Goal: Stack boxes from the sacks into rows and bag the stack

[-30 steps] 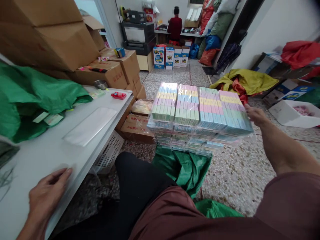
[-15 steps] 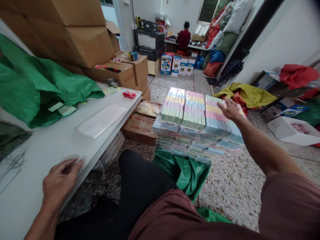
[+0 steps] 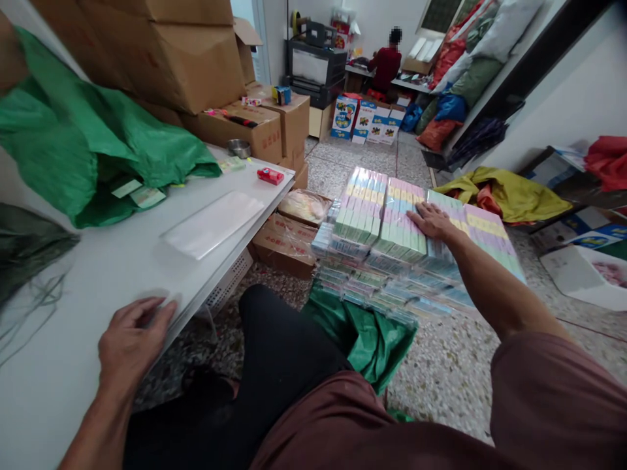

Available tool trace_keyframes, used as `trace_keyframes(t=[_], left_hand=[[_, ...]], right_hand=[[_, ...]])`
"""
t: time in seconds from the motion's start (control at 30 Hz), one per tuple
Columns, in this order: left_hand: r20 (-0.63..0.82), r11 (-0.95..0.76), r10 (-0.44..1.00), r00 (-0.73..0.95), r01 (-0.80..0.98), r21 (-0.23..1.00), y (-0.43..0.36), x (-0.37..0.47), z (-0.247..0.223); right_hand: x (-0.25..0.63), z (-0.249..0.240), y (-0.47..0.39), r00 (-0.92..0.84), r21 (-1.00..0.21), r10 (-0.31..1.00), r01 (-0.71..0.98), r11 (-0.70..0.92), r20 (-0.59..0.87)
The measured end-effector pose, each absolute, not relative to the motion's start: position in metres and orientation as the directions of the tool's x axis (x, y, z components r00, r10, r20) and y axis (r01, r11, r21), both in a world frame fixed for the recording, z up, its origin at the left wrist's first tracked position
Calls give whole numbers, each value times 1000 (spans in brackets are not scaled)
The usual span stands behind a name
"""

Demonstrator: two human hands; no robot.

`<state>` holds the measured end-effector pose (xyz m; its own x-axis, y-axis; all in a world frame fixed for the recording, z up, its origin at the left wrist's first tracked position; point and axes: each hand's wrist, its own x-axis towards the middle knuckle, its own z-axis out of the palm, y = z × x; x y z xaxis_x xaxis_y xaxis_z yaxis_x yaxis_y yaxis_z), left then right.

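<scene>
My right hand lies flat, fingers apart, on top of a stack of clear-wrapped packs of small pastel boxes. The packs show bands of green, pink, yellow and blue, and several layers sit one on another. Beneath the stack a green woven sack spreads over the floor. My left hand rests at the edge of the white table, its fingers loosely curled and the thumb apart, with nothing seen in it. Ahead of that hand lies a flat pile of clear plastic bags.
On the table are a red packet, a metal bowl and a green sack with small boxes at its mouth. Large cartons rise behind. A person sits at the back. A white foam box stands right.
My right hand has moved left across the top of the stack and now rests nearer its middle. The view has shifted a little, while my left hand keeps its place at the table edge.
</scene>
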<state>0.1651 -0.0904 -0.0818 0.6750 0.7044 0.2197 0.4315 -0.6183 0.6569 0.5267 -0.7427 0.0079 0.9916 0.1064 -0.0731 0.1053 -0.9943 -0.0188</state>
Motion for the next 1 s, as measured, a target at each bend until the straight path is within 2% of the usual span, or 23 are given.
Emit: trace_keyframes(t=[0.27,0.4,0.47,0.53,0.6,0.77,0.93,1.0], left_hand=[[262,-622,695,670,377,686,-91,165,-88],[277,-617,683,676,332,713,-93,163,-89],[281,-618,675,682,315,720,-94,163,-89],[293,-622,668,684,297,725,-96,162,-89],[310,-622,668,676,279,732,-98,162,-89],[330,-629,652,683,244,738,-99,161,-91],[323,-617,659,679,244,748,-99,160,-93],[313,-612,664,679,252,750,-100,159,-92]], right_hand=[[525,6,-738,999,-41,40,39,-998,-10],[525,13,-729,1000,-14,0,0,-1000,31],[523,20,-716,989,2,51,51,-999,140],[519,29,-697,959,21,156,155,-988,239],[517,39,-674,927,38,264,263,-964,266],[524,45,-634,904,49,378,376,-925,198],[541,13,-642,944,-27,328,328,-944,-20],[547,1,-650,946,-2,322,322,-947,-36]])
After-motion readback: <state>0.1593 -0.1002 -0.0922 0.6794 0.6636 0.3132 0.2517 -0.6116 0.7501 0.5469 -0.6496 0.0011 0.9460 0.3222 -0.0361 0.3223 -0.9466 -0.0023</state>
